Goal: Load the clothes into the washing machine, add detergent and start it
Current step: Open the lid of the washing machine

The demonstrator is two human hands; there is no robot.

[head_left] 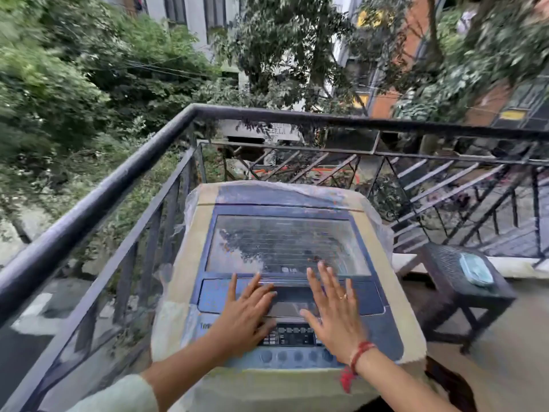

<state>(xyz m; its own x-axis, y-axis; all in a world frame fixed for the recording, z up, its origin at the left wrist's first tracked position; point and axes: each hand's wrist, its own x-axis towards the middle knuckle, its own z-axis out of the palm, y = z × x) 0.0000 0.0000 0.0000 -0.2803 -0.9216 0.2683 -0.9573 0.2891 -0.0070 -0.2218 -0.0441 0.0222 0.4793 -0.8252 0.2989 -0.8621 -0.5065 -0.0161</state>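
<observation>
A top-loading washing machine (pixel 184 263) with cream sides and a blue top stands in the balcony corner, partly wrapped in clear plastic. Its glass lid (pixel 285 242) is closed. My left hand (pixel 246 310) and my right hand (pixel 335 310) hover side by side with straight, spread fingers over the front part of the lid and the control panel (pixel 292 337). Neither hand holds anything. Whether the palms touch the machine is unclear. A row of round buttons (pixel 297 356) runs along the front edge. No clothes or detergent are in view.
A black metal railing (pixel 118 179) runs along the left and behind the machine. A dark wicker stool (pixel 457 281) stands to the right, with a pale blue lidded container (pixel 475 269) on it. Balcony floor (pixel 511 352) lies at the right.
</observation>
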